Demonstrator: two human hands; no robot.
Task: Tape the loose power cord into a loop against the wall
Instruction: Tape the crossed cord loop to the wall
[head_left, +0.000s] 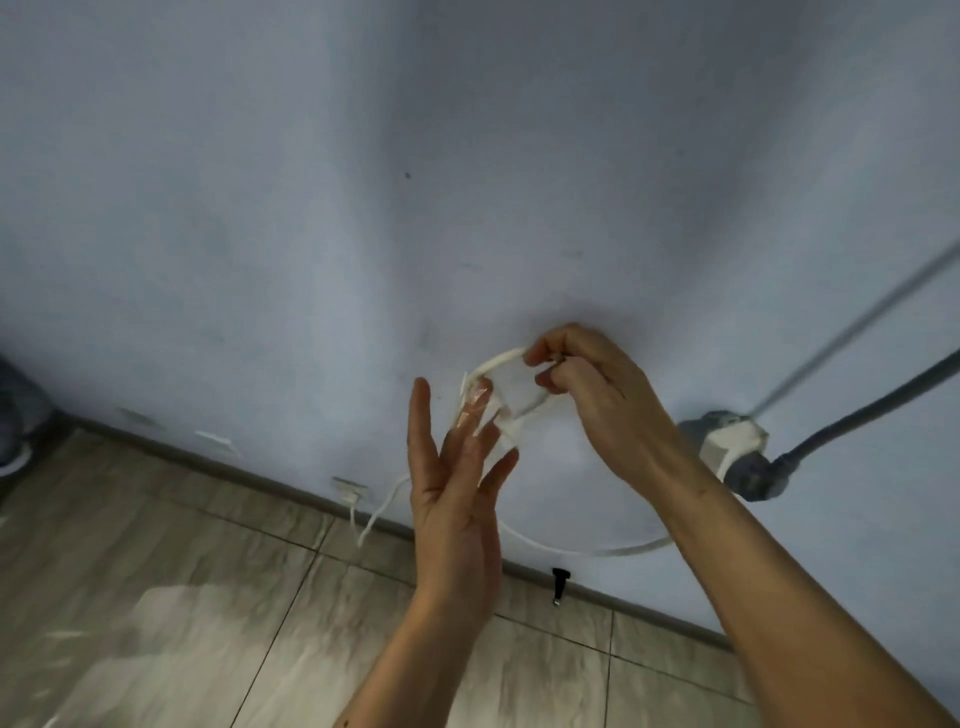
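Observation:
A white power cord (582, 550) curves along the pale blue wall (363, 208) just above the floor and rises into a small loop (498, 361). My right hand (597, 400) pinches the top of that loop with thumb and fingers. My left hand (457, 478) is held up flat with its fingers spread, fingertips pressing a strip of clear tape (475, 402) over the loop's left side against the wall. The lower part of the loop is hidden behind my left fingers.
A white and grey socket box (727, 441) sits on the wall to the right, with a grey plug (753, 475) and grey conduit (857, 400) leaving it. A small white wall outlet (350, 488) and a black door stop (560, 584) lie at the skirting. The floor is tiled (182, 597).

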